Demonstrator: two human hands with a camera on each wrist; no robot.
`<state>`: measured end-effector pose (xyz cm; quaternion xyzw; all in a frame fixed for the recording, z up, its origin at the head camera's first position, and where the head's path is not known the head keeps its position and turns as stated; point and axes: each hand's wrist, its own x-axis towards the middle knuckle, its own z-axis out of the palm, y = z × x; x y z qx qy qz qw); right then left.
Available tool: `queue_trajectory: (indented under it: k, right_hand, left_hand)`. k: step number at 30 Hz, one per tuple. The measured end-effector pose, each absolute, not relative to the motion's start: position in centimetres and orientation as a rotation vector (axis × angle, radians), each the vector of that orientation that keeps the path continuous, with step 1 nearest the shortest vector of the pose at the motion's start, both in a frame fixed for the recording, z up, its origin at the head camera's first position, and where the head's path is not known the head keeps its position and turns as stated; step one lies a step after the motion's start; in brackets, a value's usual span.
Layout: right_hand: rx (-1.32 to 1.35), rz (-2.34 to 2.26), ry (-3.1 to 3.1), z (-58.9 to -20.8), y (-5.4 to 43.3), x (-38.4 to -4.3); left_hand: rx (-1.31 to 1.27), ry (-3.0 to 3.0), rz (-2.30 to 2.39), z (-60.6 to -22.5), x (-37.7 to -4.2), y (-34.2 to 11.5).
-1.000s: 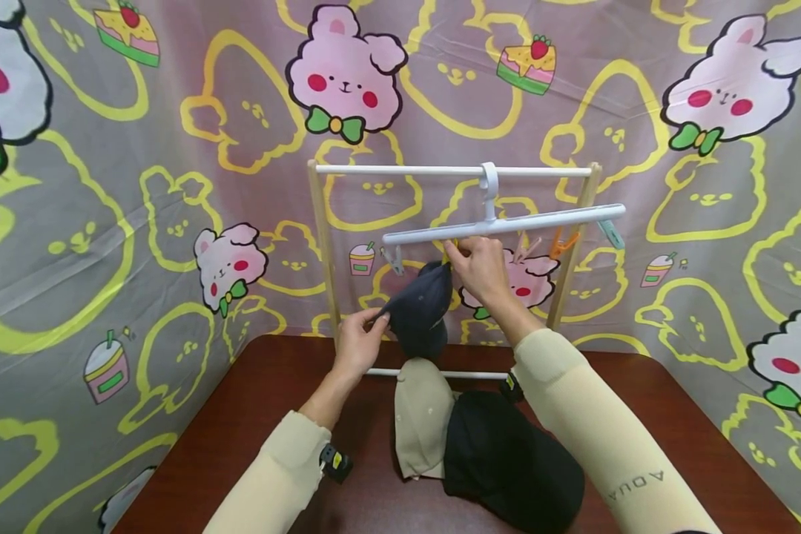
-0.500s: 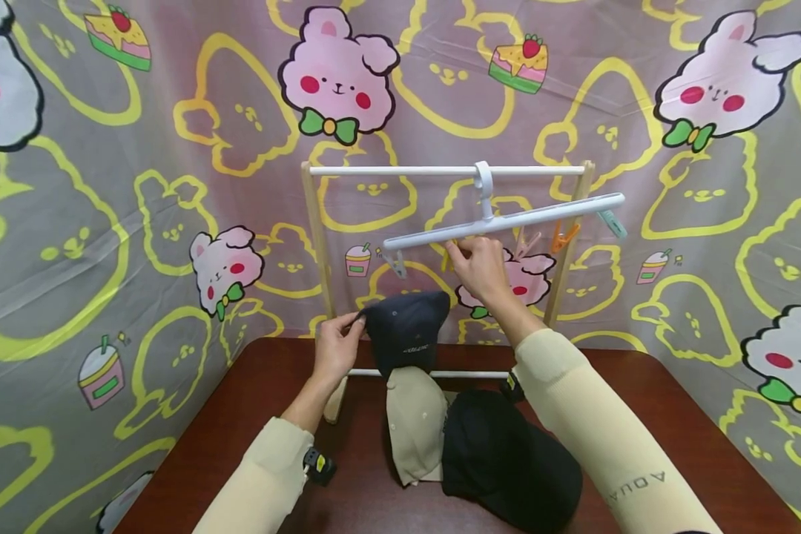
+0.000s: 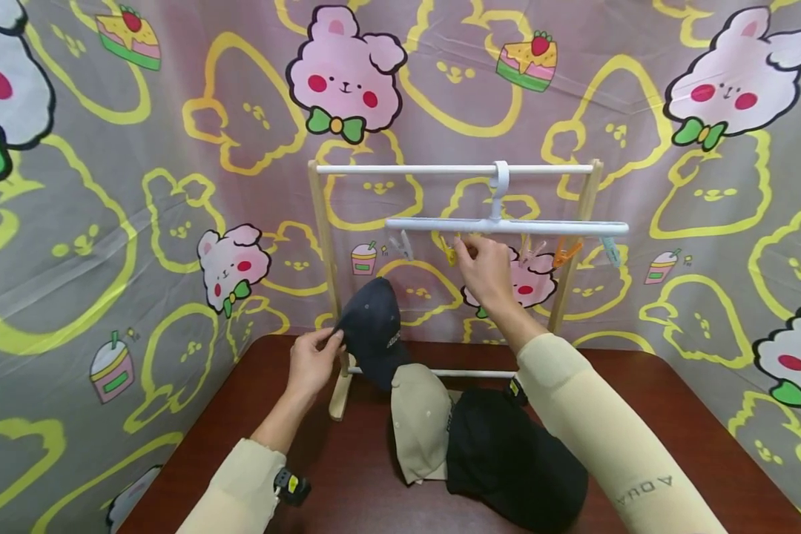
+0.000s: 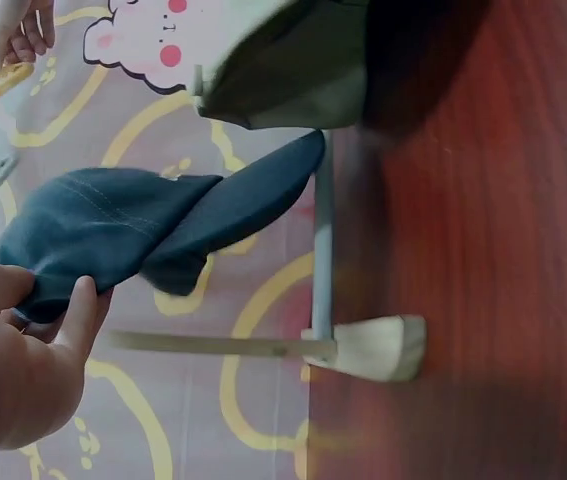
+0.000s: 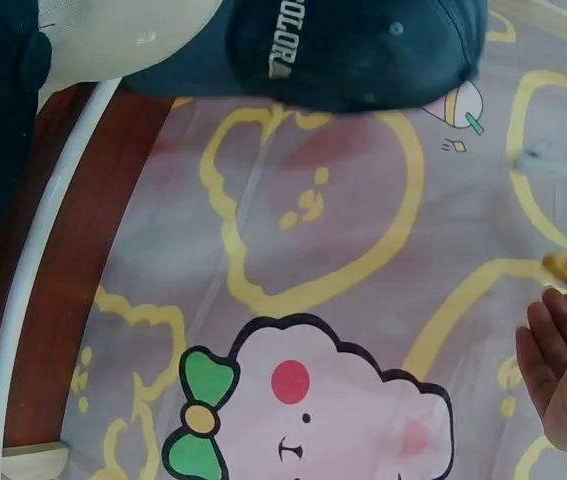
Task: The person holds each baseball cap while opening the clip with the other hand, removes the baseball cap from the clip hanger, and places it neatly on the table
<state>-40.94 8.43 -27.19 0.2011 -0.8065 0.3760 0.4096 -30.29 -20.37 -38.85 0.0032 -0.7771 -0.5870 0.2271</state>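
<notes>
My left hand (image 3: 314, 362) pinches the edge of a dark navy baseball cap (image 3: 372, 326). It hangs at the left of the rack, with pale lettering on its front. In the left wrist view the thumb and fingers grip the cap's crown edge and the brim points away. My right hand (image 3: 487, 271) is raised under the white hanger (image 3: 507, 225), its fingers loosely bent beside a yellow clip (image 3: 448, 252). Nothing shows gripped in it. A beige cap (image 3: 419, 426) and a black cap (image 3: 510, 460) lie side by side on the table, the beige one just below the navy cap.
The hanger hooks over the white top bar (image 3: 400, 170) of a wooden-sided rack (image 3: 323, 230). Grey-white (image 3: 402, 243), pink, orange (image 3: 566, 252) and teal clips also hang from it. The rack stands on a reddish-brown table (image 3: 347, 475), before a patterned curtain (image 3: 240, 185).
My left hand has drawn the navy cap down and leftward, away from the yellow clip. The hanger, tilted before, now hangs level. My right hand has stayed near the clip.
</notes>
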Motion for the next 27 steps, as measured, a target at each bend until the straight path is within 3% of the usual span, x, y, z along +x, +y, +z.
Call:
queue_trajectory:
  k: [9, 27]
  right_hand:
    - [0.535, 0.964, -2.065, -27.5, 10.5, -40.6]
    - [0.662, 0.894, -2.189, -28.7, 16.8, -36.3]
  left_hand:
    - [-0.045, -2.259, -1.733, -40.1, -27.6, -22.4]
    - [-0.345, -2.598, -1.65, -42.5, -23.2, -25.2]
